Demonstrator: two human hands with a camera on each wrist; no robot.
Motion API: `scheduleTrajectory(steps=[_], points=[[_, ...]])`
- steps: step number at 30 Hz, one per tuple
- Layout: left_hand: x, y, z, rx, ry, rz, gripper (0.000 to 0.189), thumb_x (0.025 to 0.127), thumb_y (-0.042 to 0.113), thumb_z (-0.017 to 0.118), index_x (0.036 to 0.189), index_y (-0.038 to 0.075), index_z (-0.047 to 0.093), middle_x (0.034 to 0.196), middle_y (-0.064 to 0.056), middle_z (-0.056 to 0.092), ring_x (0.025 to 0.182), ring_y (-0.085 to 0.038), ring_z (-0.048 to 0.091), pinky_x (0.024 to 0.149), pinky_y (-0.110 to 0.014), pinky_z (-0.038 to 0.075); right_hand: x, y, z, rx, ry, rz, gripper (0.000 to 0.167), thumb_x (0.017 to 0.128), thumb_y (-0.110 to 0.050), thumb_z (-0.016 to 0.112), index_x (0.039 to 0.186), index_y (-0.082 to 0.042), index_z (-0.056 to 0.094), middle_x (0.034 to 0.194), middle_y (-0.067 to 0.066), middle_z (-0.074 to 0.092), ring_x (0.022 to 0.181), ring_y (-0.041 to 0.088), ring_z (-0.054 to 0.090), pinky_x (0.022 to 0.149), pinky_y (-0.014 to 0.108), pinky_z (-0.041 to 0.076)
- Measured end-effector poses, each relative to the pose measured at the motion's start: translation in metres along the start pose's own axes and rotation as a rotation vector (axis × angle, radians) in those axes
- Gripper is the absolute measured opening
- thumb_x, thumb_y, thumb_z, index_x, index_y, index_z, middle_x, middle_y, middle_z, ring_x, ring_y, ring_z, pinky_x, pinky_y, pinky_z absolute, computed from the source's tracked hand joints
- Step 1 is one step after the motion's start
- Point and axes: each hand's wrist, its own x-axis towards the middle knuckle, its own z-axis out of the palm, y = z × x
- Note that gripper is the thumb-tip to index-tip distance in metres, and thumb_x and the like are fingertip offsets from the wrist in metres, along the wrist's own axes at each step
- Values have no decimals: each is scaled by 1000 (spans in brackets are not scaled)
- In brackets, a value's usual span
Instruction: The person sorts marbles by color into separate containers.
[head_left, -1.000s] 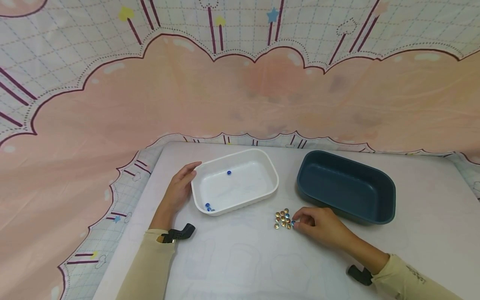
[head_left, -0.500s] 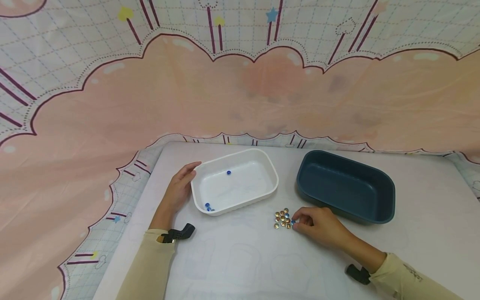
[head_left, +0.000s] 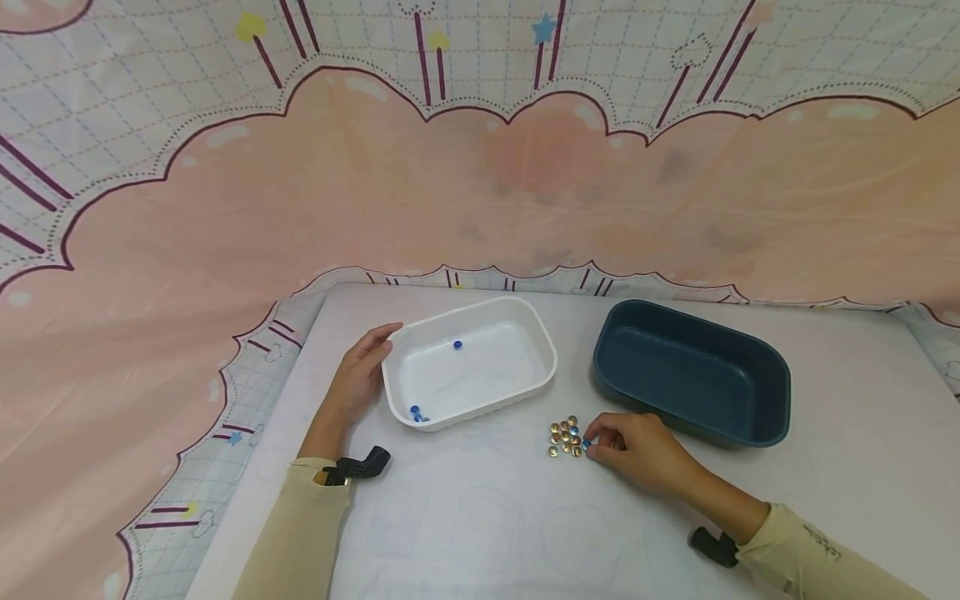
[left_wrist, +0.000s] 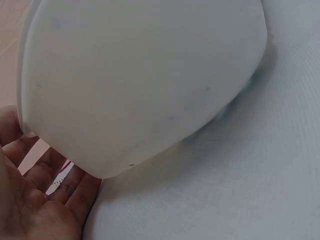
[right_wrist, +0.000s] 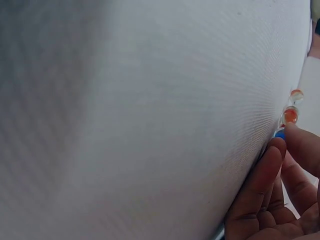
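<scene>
Our right hand (head_left: 645, 451) pinches a blue marble (head_left: 587, 446); slipping could scatter gold marbles (head_left: 566, 437) alongside. Relaxed left hand (head_left: 360, 379) touches white tray (head_left: 495, 350).

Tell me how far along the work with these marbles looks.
Apparently done: a few blue marbles lie in the white tray, which the left hand touches at one end. In hand: the right hand pinches another blue marble beside the cluster. Probably left: the clustered marbles, mostly gold with at least one blue; where the gold ones belong isn't shown.
</scene>
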Motion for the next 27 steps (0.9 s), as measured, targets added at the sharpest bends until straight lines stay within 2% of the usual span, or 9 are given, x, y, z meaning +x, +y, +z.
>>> scheduleTrajectory(steps=[16,27], points=[[2,-5,-2,-16,-7,23,46,109,27,47,150,6,46,151,-5,50,132,-9,54,105,-17,47,1,0,0,5,7,1,7,90,-16,77,96,-19,74,74,-16,62,68,-2,54,64,21,48],[2,-4,-1,-7,0,10,47,109,30,48,150,8,47,153,-5,48,133,-10,53,105,-17,47,2,-3,-3,14,1,24,7,90,-17,77,96,-19,74,75,-16,64,70,0,54,65,21,47]])
